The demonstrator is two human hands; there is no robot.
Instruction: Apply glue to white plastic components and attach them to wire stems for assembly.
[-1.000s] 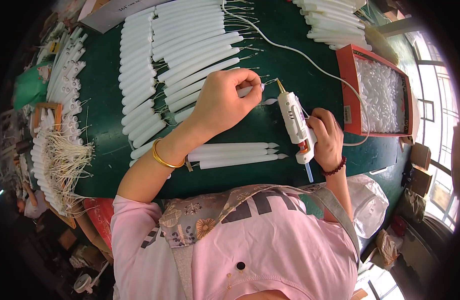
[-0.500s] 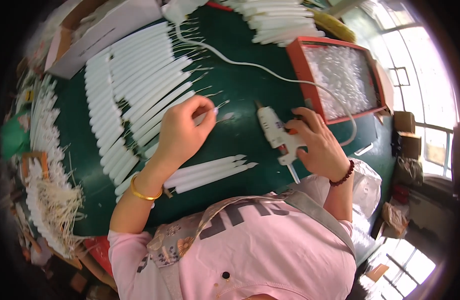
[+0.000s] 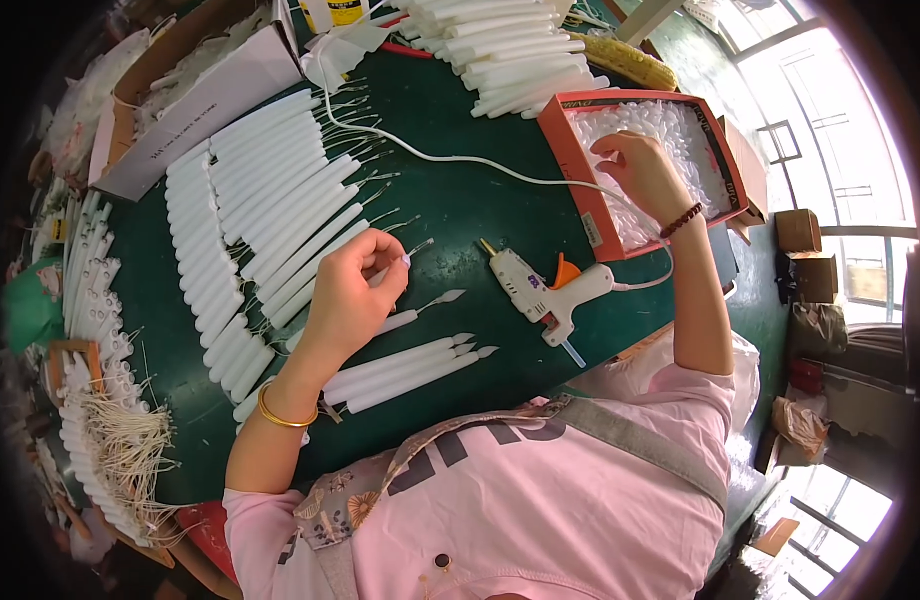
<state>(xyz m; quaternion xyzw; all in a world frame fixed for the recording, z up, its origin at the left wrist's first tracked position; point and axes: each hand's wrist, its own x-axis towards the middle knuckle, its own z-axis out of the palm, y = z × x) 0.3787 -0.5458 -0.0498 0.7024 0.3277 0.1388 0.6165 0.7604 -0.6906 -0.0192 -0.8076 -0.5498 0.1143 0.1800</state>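
My left hand [image 3: 355, 290] is closed in a pinch on a white candle-shaped stick, whose thin wire end [image 3: 420, 248] pokes out past the fingertips. Just below lies another white stick with a flame-shaped tip [image 3: 447, 297]. Nearer me, several finished-looking white candle sticks [image 3: 410, 375] with pointed tips lie side by side. My right hand [image 3: 645, 172] reaches over the red box [image 3: 570, 165] of small whitish flame-shaped tips [image 3: 670, 125], fingers apart with nothing visible between them. A white glue gun [image 3: 540, 290] with an orange trigger part rests on the green table between my hands.
Rows of white sticks [image 3: 270, 190] with wire ends cover the table's left. More sticks [image 3: 500, 50] are piled at the back beside a yellow roll-like thing [image 3: 630, 62]. A white cord [image 3: 460, 157] crosses the table to the glue gun. An open carton [image 3: 200, 110] stands far left.
My right hand has let go of the glue gun and moved up and right to the red box. My left hand keeps its pinch, and the whole view has shifted slightly.
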